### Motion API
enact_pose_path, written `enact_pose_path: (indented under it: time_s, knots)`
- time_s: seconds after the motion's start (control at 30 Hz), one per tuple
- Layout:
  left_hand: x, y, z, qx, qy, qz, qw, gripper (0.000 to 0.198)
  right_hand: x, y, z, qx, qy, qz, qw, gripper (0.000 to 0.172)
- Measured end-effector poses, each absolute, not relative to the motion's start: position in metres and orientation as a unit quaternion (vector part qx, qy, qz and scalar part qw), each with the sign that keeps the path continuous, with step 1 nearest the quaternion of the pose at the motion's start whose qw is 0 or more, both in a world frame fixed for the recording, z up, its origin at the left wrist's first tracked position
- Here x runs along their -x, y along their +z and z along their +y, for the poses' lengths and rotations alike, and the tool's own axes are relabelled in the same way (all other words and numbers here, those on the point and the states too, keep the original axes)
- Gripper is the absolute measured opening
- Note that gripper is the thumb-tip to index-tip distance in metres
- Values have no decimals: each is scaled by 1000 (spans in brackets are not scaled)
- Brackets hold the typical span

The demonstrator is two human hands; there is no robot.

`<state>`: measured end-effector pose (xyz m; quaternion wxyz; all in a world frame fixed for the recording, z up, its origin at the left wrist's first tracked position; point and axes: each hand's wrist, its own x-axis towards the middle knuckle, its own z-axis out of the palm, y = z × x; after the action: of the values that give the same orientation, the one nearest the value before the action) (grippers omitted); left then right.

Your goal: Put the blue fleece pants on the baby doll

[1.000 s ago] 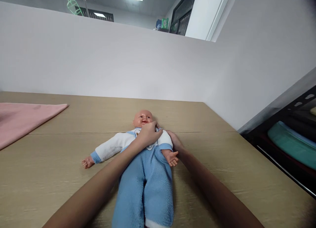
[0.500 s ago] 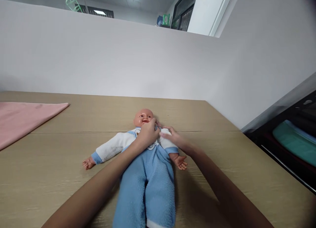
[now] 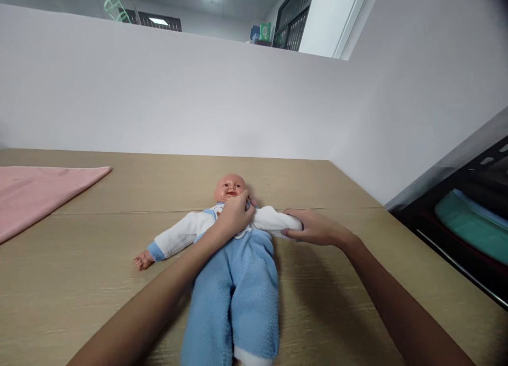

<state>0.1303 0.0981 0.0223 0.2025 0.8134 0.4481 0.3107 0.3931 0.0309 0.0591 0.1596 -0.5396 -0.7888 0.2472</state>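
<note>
A baby doll (image 3: 234, 281) lies on its back on the wooden table, head away from me, dressed in a white and blue fleece outfit. My left hand (image 3: 237, 211) is closed on the outfit near the neck and shoulder, with the fingertips partly hidden. Stretched out sideways to the right is the doll's white sleeve (image 3: 272, 220), and my right hand (image 3: 313, 226) grips its far end. The doll's hand on that side is out of sight. Its other arm rests on the table at the left, with a blue cuff (image 3: 155, 251) above the bare plastic hand.
A pink cloth (image 3: 43, 194) lies at the left of the wooden table (image 3: 79, 292). Behind the table stands a white partition (image 3: 178, 96). To the right, below the edge, a dark rack or cart holds a green folded item (image 3: 468, 223).
My right hand has moved right from the doll's shoulder and now grips the sleeve. The sleeve, bent downward before, is now pulled out sideways. My left hand stays near the collar.
</note>
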Motion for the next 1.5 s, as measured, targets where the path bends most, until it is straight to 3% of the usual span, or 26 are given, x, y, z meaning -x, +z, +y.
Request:
enact_pose_path:
  time_s: [0.1,0.23,0.37,0.53,0.87,1.03,1.17,1.5]
  knots:
    - [-129,23,95,-820,307,440,198,14,-405,44,32,549,309,-744,221,35]
    - [-126,30,83,-830,298,440,169,21,-414,10,30,568,372,-653,334,51]
    - [-118,38,73,-838,270,467,79,20,-417,-16,25,568,314,-655,387,54]
    - [-107,39,66,-838,271,472,35,19,-416,-25,21,570,245,-676,399,47]
    - [-42,23,56,-807,431,389,107,18,-369,-9,-2,557,60,-701,441,30]
    - [-32,-4,61,-784,442,402,169,21,-315,-5,-18,483,214,-731,432,19]
    - [-35,-14,63,-762,448,424,197,25,-314,-14,-9,501,278,-674,466,30]
    - [-34,-16,63,-758,452,426,201,22,-303,-26,-3,560,147,-669,467,18]
